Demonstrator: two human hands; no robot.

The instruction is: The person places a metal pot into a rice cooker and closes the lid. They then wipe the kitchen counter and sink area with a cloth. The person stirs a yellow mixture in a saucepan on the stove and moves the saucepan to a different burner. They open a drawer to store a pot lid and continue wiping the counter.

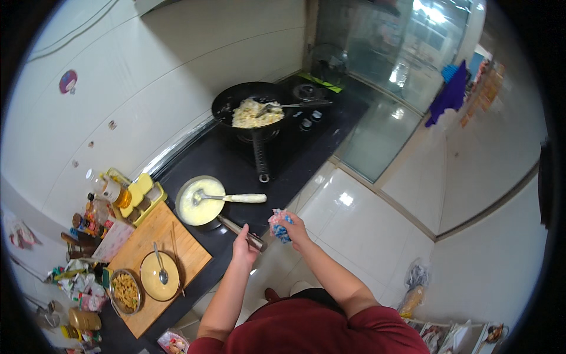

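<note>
My left hand (243,249) is closed on the metal handle of a small saucepan (179,203), which stands on the dark counter. Pale yellow, creamy food fills the pan, and a ladle (244,198) with a light handle rests in it. Just right of the handle's end, my right hand (297,232) grips a crumpled pink and blue cloth (279,225). Farther off, a black wok (221,106) sits on the stove, its handle pointing toward me. Inside it lies cooked pale food (250,117) with a metal spatula (295,105) leaning across the rim.
At left, a wooden cutting board (190,251) bears a yellow bowl (154,289) with a spoon, chopsticks, and a metal bowl (139,300) of food. Bottles (116,193) and a yellow seasoning rack (154,203) stand behind it. A glass sliding door (377,135) is at far right.
</note>
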